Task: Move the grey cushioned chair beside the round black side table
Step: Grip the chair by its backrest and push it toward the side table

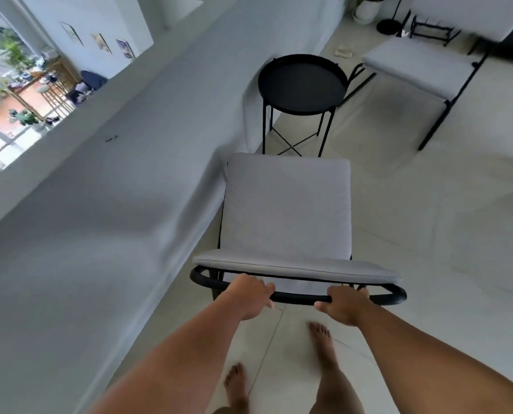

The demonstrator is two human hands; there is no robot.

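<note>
Grey cushioned chair (285,210) sits centre frame, seen from behind and above, its seat cushion facing away from the person and its front edge just short of the round black side table (302,84). The chair's left side runs close along a low white wall (129,162); whether they touch is unclear. Black top rail (297,297) of the chair back curves across in front of the person. Left hand (250,295) is wrapped closed around the rail left of centre, right hand (343,304) wrapped closed around it right of centre, thumbs pointing inward. Whether the chair legs are on the floor or lifted is hidden. Bare feet (324,343) stand on pale tiled floor (428,234) just behind the chair. Beyond the table to the right stands a second grey chair (422,67) with black frame. Far back there is a white plant pot (367,8) and a black stand base (389,26).
</note>
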